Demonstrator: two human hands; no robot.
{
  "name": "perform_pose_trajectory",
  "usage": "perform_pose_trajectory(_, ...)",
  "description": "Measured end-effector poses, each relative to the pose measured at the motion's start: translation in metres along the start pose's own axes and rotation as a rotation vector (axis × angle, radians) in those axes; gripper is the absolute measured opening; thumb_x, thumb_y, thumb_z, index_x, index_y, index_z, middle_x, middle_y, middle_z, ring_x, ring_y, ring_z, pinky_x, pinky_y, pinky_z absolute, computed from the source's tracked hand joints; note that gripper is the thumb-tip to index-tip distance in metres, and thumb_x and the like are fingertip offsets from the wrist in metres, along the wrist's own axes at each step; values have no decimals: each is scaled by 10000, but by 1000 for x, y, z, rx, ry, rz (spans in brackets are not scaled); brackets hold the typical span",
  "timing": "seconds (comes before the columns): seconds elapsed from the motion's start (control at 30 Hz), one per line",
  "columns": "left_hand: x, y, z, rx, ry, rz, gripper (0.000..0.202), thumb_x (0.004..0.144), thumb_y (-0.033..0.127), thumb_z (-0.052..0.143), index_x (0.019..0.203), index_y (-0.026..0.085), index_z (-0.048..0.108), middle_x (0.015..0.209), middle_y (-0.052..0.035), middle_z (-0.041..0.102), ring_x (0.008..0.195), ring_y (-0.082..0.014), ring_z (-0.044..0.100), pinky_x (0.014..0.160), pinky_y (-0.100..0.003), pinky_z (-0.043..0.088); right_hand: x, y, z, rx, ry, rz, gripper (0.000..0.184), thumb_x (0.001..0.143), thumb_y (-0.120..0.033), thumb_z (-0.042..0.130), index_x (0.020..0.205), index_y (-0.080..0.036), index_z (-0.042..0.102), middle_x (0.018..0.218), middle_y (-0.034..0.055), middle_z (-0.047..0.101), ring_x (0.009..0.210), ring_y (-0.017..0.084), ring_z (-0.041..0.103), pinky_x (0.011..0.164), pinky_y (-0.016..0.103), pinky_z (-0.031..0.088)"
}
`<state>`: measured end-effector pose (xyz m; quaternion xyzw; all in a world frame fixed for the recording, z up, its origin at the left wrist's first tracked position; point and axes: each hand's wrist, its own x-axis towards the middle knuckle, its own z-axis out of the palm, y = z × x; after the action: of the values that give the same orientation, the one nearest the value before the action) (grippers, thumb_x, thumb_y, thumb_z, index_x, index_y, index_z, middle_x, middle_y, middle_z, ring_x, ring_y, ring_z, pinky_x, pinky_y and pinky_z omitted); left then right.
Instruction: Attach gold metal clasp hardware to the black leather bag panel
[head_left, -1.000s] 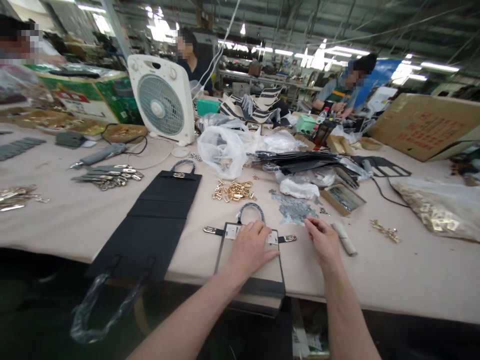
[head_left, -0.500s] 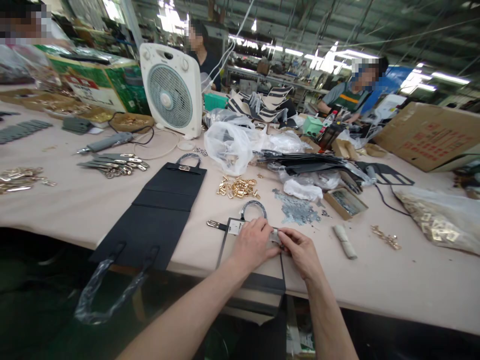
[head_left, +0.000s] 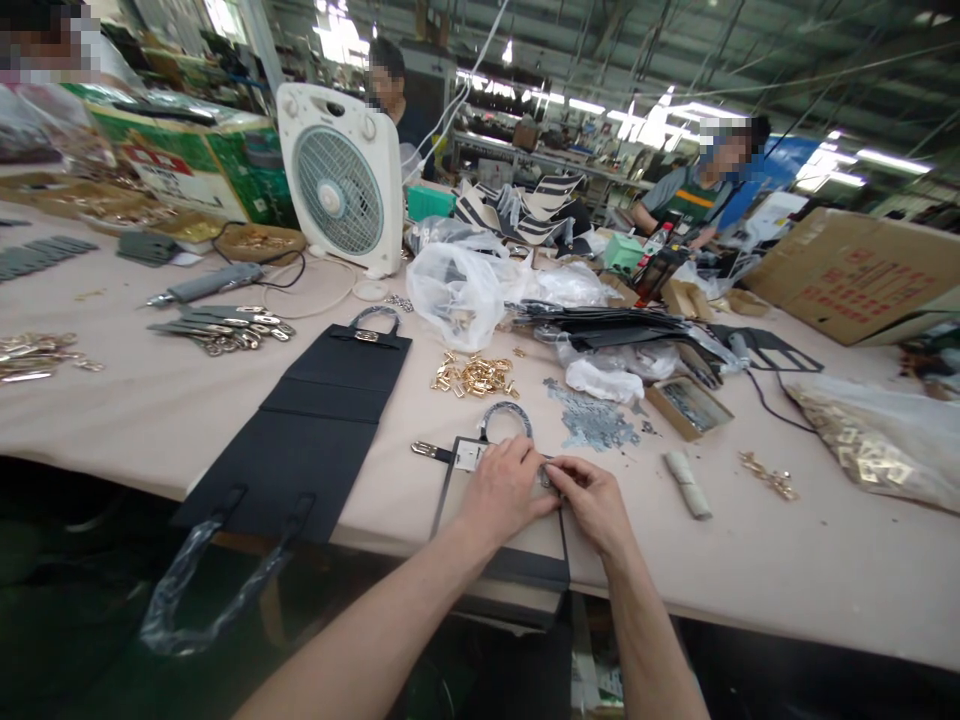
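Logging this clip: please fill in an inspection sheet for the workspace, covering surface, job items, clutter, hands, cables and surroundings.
Surface: beige-covered table, crowded toward the back.
Job items: beige bag panel with dark edging, wrapped handle and buckled strap; black bag piece at left, its lower handle past the table edge.
Clutter: gold-coloured hardware, grey metal pieces, white plastic bag.
Hands: left hand rests on the panel; right hand has its fingertips at the panel's upper right, any held piece unclear.
Cables: dark cord at right; white cables overhead.
Surroundings: box fan, printed carton, other people.
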<state>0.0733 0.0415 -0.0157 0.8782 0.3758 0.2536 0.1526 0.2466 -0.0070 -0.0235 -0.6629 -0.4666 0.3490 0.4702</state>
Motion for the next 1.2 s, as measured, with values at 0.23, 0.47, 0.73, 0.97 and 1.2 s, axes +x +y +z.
perform_pose_trajectory(0.23, 2, 2, 1, 23, 2, -23, 369, 858, 421, 796, 1122, 229, 624, 1149, -75, 616, 1095, -286, 591, 930, -436, 502, -4, 8, 8, -200, 125, -158, 402, 868, -604, 736, 937, -211, 783, 983, 97, 743, 831, 241, 678, 772, 376, 559)
perform_pose_trajectory(0.47, -6, -2, -9, -48, -1, 46, 408, 899, 326, 766, 1253, 224, 592, 1278, -87, 630, 1202, -278, 589, 1024, -425, 512, -12, 10, 10, -256, 143, -235, 317, 961, -518, 648, 944, -229, 777, 938, 77, 729, 862, 241, 669, 793, 368, 547)
perform_pose_trajectory(0.73, -43, -39, -32, 54, 223, -120, 372, 879, 417, 795, 1199, 261, 688, 1316, -87, 659, 1275, -344, 566, 1100, -538, 493, -10, -1, -8, -57, 110, -159, 315, 963, -484, 641, 1100, -225, 756, 861, 28, 706, 741, 202, 646, 698, 320, 518)
perform_pose_trajectory(0.97, -47, -41, -28, -97, 220, -179, 400, 862, 407, 830, 1199, 251, 680, 1300, -67, 664, 1277, -306, 568, 1115, -482, 502, 41, 19, -57, -286, 378, -161, 460, 907, -560, 646, 1119, -172, 773, 991, 94, 740, 807, 232, 627, 802, 375, 511)
perform_pose_trajectory(1.2, -50, -69, -35, -400, 111, -298, 517, 880, 306, 799, 1343, 260, 574, 1365, -68, 684, 1305, -281, 620, 1145, -467, 483, 57, 33, -53, -660, 216, -234, 394, 942, -490, 584, 1118, -213, 802, 978, 88, 710, 879, 247, 651, 871, 392, 502)
